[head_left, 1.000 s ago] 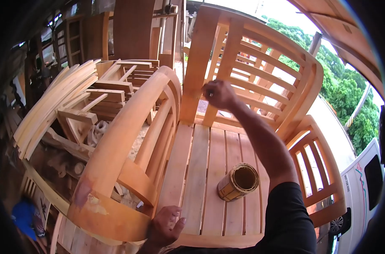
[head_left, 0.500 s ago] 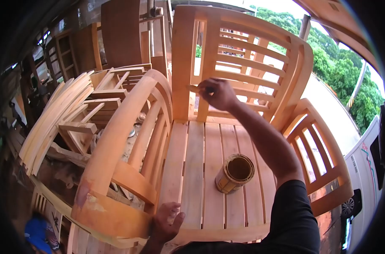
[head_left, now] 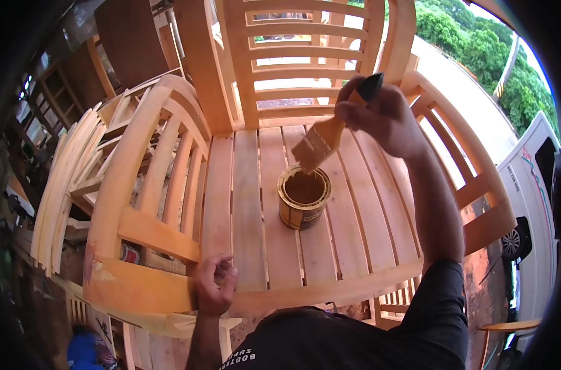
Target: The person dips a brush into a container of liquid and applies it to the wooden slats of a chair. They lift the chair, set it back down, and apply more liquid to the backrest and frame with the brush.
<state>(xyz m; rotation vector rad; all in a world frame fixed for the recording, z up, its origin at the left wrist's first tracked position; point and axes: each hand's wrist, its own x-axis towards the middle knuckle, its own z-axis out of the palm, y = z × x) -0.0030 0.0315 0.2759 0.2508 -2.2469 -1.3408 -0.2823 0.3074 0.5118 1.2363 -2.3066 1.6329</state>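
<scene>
Jutting below right hand (head_left: pixel 388 122), paintbrush (head_left: pixel 320 143)

the slatted seat (head_left: pixel 285 246) is smooth, matt pale wood; the armrest (head_left: pixel 129 166) is smooth orange-toned wood with faint gloss.

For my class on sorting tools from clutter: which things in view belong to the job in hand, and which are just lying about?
In the job, it seems:
brush, in the right hand
open can, below its bristles
slatted bench, under the can

Apparently just about:
stacked curved wooden strips
tall brown panel
white van
</scene>
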